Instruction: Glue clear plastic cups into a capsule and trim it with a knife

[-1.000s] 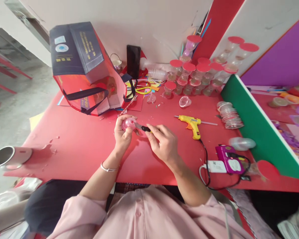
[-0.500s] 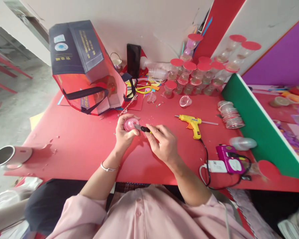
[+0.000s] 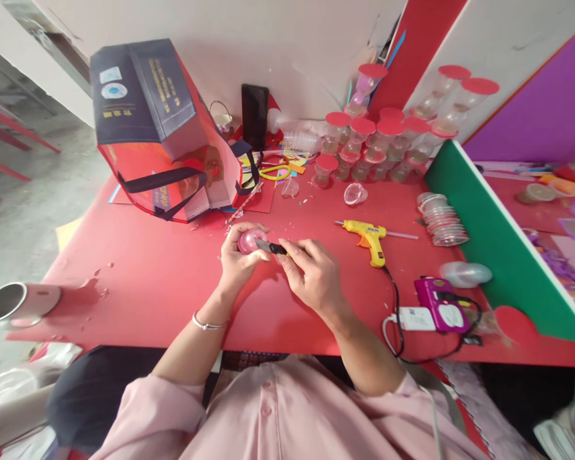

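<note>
The left hand (image 3: 237,259) is closed around a small pink-lidded cup (image 3: 250,241), held just above the red table (image 3: 148,287), left of the yellow glue gun (image 3: 371,237). The right hand (image 3: 314,276) is clamped on a black-handled blade (image 3: 269,246), whose tip meets the cup's lid.

Procedure, as judged: the person should keep the cup pinned firmly, keep the left fingertips clear of the blade's path, and cut with light pressure so the thin lid is not torn.

Count: one held cup; one blade; one glue gun; one red bag (image 3: 158,140), far left of the gun; one steel mug (image 3: 16,301); one stack of clear lids (image 3: 441,220), right of the gun. The lidded cups behind the gun are too crowded to count.
</note>
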`<state>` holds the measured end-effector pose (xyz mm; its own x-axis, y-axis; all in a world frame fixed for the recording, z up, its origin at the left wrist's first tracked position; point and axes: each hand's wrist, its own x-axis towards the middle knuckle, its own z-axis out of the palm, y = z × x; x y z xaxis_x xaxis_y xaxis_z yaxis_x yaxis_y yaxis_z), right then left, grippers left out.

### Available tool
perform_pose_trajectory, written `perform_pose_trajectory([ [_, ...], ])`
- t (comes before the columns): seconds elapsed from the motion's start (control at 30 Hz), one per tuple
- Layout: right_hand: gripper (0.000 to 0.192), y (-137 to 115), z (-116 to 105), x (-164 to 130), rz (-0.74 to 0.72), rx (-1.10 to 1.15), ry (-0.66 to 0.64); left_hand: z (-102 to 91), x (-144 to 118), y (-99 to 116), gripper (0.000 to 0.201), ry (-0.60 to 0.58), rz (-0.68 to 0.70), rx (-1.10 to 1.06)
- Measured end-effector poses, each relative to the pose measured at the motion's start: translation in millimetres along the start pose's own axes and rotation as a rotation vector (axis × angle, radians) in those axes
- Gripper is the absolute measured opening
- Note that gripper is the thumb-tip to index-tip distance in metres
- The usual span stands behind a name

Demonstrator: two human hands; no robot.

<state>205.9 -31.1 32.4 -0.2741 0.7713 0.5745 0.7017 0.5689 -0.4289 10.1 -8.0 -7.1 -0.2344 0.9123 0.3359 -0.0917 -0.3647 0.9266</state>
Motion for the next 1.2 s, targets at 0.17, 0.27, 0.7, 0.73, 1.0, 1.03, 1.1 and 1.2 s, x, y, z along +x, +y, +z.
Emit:
perform_pose_trajectory([
  [0.17, 0.031, 0, 1, 0, 0.006, -0.007, 0.001, -0.6, 0, -2, 0.067, -0.006, -0.005, -0.012],
  [0.27, 0.031, 2, 2, 1, -0.008, -0.013, 0.018, -0.5, 0, -2, 0.065, -0.017, -0.014, -0.033],
  [0.7, 0.03, 6, 0, 2, -0.003, 0.008, 0.042, 5.0, 1, 4, 0.071, -0.083, -0.084, -0.231],
  [0.73, 0.03, 4, 1, 1, -0.014, 0.016, 0.031, 4.9, 1, 4, 0.07, -0.085, -0.092, -0.228],
  [1.0, 0.03, 2, 0, 1, -0.007, -0.005, 0.007, 2.0, 1, 1, 0.069, -0.112, -0.115, -0.212],
  [1.03, 0.03, 2, 0, 1, -0.006, -0.007, 0.011, 1.7, 1, 0, 0.069, -0.113, -0.116, -0.21],
  [1.1, 0.03, 3, 0, 1, -0.005, -0.009, 0.014, 1.6, 1, 0, 0.068, -0.122, -0.123, -0.214],
  [1.2, 0.03, 8, 0, 2, 0.022, -0.037, 0.029, 2.2, 0, 0, 0.067, -0.154, -0.125, -0.259],
])
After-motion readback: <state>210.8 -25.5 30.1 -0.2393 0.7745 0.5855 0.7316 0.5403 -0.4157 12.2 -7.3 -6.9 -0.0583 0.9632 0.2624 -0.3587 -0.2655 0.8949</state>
